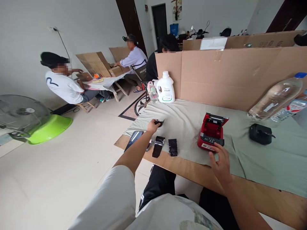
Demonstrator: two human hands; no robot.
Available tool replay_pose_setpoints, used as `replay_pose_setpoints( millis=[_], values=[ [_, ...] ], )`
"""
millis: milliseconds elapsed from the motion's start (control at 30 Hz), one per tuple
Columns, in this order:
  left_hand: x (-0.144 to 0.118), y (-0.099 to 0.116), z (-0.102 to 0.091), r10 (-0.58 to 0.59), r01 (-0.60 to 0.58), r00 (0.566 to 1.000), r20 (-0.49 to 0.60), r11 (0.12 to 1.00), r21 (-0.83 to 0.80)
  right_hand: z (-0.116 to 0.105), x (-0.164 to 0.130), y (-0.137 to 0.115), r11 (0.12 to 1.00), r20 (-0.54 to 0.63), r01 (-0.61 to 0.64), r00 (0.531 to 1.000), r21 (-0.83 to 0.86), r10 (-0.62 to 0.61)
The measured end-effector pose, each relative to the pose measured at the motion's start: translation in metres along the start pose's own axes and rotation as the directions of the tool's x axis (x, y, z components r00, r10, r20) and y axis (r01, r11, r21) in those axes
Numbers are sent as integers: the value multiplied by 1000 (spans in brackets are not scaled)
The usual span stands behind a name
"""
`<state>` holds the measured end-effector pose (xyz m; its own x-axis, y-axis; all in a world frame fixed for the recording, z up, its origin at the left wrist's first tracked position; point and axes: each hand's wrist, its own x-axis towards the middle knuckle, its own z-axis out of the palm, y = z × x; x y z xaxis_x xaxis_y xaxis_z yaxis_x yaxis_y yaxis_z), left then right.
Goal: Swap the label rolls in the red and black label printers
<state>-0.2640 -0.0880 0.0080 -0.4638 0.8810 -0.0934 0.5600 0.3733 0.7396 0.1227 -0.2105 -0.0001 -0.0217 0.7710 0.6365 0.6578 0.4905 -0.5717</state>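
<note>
My left hand (153,126) reaches out over the green cloth (263,159) and grips a small black roll (159,122) at its fingertips. Two black wrapped packets (158,146) (173,147) lie on the cloth just below that hand. My right hand (220,161) rests with fingers spread against the front edge of a red label printer (211,131), whose lid stands open. A dark phone (133,139) lies at the table's left corner.
A cardboard wall (227,73) backs the table. A white jug (165,88) and small bottle (153,92) stand at its left end. Clear bottles (275,97) and a black charger (261,134) are at right. Other people sit at a far table (103,83); a fan (21,115) is at left.
</note>
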Motion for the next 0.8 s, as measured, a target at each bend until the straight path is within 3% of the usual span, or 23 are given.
replay_pose_setpoints(
  millis=[100, 200, 500, 667, 733, 800],
  values=[
    [1, -14, 0, -36, 16, 998, 61, 955, 295, 1, 0, -1, 1000, 13, 12, 1000, -4, -12],
    [-3, -15, 6, 0, -25, 998, 61, 909, 415, 0, 0, -1, 1000, 12, 11, 1000, 0, -11],
    [-6, -12, -4, -30, -43, 984, 175, 917, 396, -3, -1, 0, 1000, 16, -10, 1000, 4, 10],
    [-26, -6, -14, 73, -99, 995, 74, 874, 475, -5, -1, 0, 1000, 17, -28, 999, 12, 28],
    [-37, -3, -15, 119, -199, 973, 195, 861, 468, -5, -1, 0, 1000, 7, -20, 1000, 20, 20],
    [-47, -1, -14, 145, -328, 902, 407, 842, 427, -4, -1, 0, 1000, -2, -14, 1000, 26, 14]
  ],
)
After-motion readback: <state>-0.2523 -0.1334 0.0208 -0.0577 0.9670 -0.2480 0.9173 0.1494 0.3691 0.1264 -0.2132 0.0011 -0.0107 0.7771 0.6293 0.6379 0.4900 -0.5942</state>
